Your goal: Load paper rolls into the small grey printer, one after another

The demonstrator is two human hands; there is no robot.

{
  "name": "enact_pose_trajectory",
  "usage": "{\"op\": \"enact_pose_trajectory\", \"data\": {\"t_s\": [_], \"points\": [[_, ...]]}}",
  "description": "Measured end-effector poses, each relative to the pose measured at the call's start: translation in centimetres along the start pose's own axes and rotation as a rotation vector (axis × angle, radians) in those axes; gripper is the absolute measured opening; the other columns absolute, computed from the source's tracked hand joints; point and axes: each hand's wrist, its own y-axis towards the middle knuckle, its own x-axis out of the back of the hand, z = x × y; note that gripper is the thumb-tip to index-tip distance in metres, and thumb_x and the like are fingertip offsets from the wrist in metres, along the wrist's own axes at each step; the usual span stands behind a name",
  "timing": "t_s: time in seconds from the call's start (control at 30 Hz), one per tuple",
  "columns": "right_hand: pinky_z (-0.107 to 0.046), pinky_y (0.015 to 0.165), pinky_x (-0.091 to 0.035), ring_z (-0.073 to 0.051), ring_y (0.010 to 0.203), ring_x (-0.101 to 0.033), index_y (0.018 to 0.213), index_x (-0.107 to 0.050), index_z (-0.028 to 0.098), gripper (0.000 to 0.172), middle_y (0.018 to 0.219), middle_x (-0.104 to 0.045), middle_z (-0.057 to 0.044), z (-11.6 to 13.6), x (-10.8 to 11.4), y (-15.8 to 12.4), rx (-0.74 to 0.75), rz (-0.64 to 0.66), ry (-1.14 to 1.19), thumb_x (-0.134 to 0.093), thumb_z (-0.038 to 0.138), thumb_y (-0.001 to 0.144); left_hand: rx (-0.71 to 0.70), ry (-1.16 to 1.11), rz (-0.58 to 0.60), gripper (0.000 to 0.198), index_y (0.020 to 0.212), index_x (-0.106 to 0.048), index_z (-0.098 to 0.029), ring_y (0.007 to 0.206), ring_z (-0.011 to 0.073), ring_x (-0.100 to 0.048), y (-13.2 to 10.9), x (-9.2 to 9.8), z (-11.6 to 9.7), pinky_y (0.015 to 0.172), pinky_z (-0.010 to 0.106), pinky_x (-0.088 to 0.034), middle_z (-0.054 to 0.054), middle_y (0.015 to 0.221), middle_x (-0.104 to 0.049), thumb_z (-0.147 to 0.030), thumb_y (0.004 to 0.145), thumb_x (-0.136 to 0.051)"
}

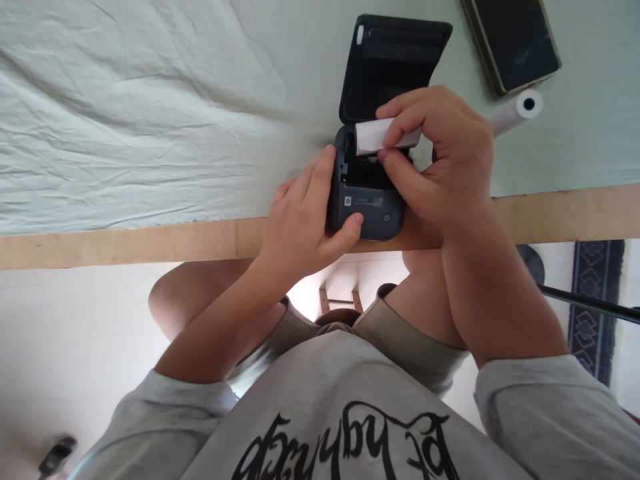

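A small dark printer (373,210) sits at the table's front edge, its black lid (395,67) swung up and back. My left hand (313,213) grips the printer's left side, the thumb resting on its front top face. Between the thumb and fingers of my right hand (440,153) is a white paper roll (370,137), held over the open compartment. The roll's left end shows above the cavity; my fingers cover part of its right side. Whether the roll touches the inside of the compartment cannot be made out.
Another white paper roll (517,112) lies right of my right hand, beside a dark phone (517,43). A pale green cloth (150,120) covers the table behind its wooden front edge (125,243). My legs are below the edge.
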Motion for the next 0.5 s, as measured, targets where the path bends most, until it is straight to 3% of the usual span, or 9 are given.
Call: {"op": "enact_pose_trajectory", "data": {"t_s": [0.1,0.33,0.5], "points": [[-0.048,0.100,-0.056,-0.025,0.110,-0.067,0.086,-0.054,0.029,0.012,0.110,-0.072,-0.001,0.01,-0.26,0.09,0.020,-0.060,0.040,-0.066,0.028,0.088,0.001,0.000,0.008,0.077,0.155,-0.032,-0.007,0.146,0.0390,-0.048,-0.01,0.01,-0.01,0.115,0.053,-0.043,0.025,0.157,-0.048,-0.053,0.095,-0.047],[-0.040,0.078,-0.058,-0.021,0.089,-0.070,0.086,-0.054,0.028,0.019,0.096,-0.074,0.003,-0.27,-0.95,0.11,0.034,-0.144,0.080,-0.069,0.020,0.079,0.006,-0.023,-0.001,0.073,0.156,-0.032,-0.019,0.145,0.0363,-0.049,-0.11,-0.03,0.06,0.115,0.052,-0.043,0.018,0.160,-0.048,-0.054,0.095,-0.051],[-0.042,0.084,-0.059,-0.023,0.092,-0.070,0.084,-0.056,0.029,0.015,0.099,-0.075,0.001,-0.33,-0.92,0.03,-0.034,-0.105,0.055,-0.068,0.020,0.083,-0.012,-0.021,0.009,0.073,0.155,-0.032,-0.014,0.145,0.0369,-0.049,-0.19,0.03,0.21,0.115,0.052,-0.043,0.021,0.158,-0.049,-0.054,0.096,-0.048]]}}
